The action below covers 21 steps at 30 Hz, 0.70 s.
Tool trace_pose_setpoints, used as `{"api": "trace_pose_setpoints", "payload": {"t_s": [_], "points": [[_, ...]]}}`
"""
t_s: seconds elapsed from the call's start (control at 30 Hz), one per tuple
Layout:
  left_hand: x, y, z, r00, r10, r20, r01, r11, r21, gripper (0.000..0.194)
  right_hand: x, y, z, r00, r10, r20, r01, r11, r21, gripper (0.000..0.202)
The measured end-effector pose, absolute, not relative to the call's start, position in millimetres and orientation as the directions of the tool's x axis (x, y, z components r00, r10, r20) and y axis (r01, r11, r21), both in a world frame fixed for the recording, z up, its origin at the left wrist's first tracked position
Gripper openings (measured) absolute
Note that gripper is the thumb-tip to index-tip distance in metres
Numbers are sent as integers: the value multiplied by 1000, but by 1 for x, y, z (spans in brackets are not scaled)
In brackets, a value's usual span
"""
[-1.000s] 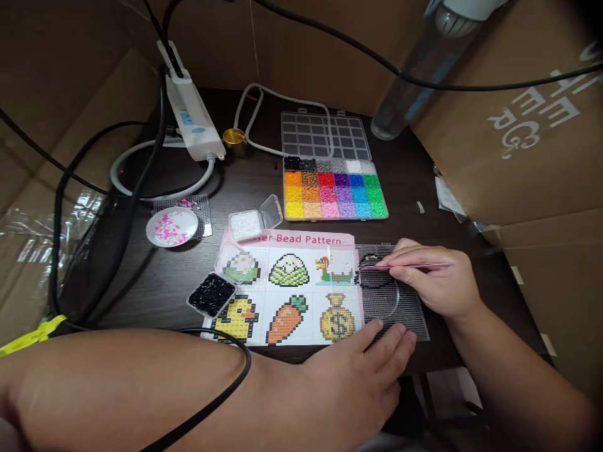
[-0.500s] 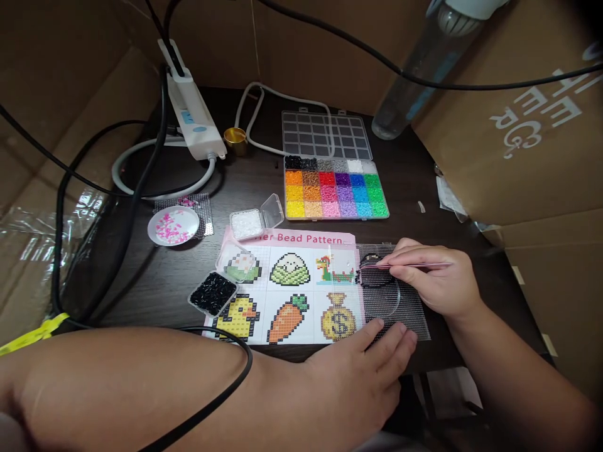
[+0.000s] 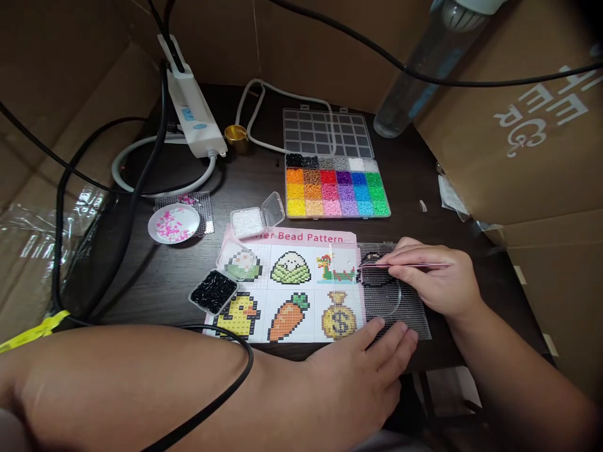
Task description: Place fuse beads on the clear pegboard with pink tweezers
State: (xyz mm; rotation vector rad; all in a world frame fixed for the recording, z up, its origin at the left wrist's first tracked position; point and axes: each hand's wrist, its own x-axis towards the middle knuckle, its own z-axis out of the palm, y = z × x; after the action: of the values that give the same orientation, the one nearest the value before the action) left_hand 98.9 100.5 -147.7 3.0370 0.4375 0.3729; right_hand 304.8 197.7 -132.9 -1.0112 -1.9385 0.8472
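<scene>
Pink tweezers (image 3: 419,264) are pinched in my right hand (image 3: 436,273), their tips over the upper left of a clear pegboard (image 3: 414,314). Black beads (image 3: 377,282) form an outline on that board, partly hidden by my fingers. My left hand (image 3: 367,364) lies with fingers apart along the board's lower edge. Under the board's left part sits a bead pattern sheet (image 3: 288,317) with several printed pictures. An open box of black beads (image 3: 214,292) rests on the sheet's left side, and an open box of white beads (image 3: 247,223) stands at its top.
A sorted bead case (image 3: 338,188) lies open behind the sheet. At left are a white dish of pink and white beads (image 3: 173,224), a power strip (image 3: 195,113) and a gold cup (image 3: 236,138). A black cable (image 3: 211,402) crosses my left forearm. Cardboard walls (image 3: 541,169) surround the table.
The view has shifted very slightly. My right hand and the tweezers stay at almost the same spot over the board, and my left hand keeps its place.
</scene>
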Motion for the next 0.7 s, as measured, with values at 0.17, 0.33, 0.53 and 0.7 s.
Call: {"api": "trace_pose_setpoints", "payload": {"t_s": [0.17,0.33,0.53,0.7], "points": [[100,101,-147,929,292,225,282,-956,78,38,305,199,-135,-371,867,331,334,458,-824,29],[100,101,-146,924,303,235,295,-953,67,37,306,197,-133,-376,867,327,310,450,-838,30],[99,101,-146,928,298,222,292,-955,61,39,305,198,-132,-389,859,333,301,460,-836,29],[99,101,-145,928,298,222,292,-954,61,39,306,197,-133,-387,860,331,310,460,-832,29]]}}
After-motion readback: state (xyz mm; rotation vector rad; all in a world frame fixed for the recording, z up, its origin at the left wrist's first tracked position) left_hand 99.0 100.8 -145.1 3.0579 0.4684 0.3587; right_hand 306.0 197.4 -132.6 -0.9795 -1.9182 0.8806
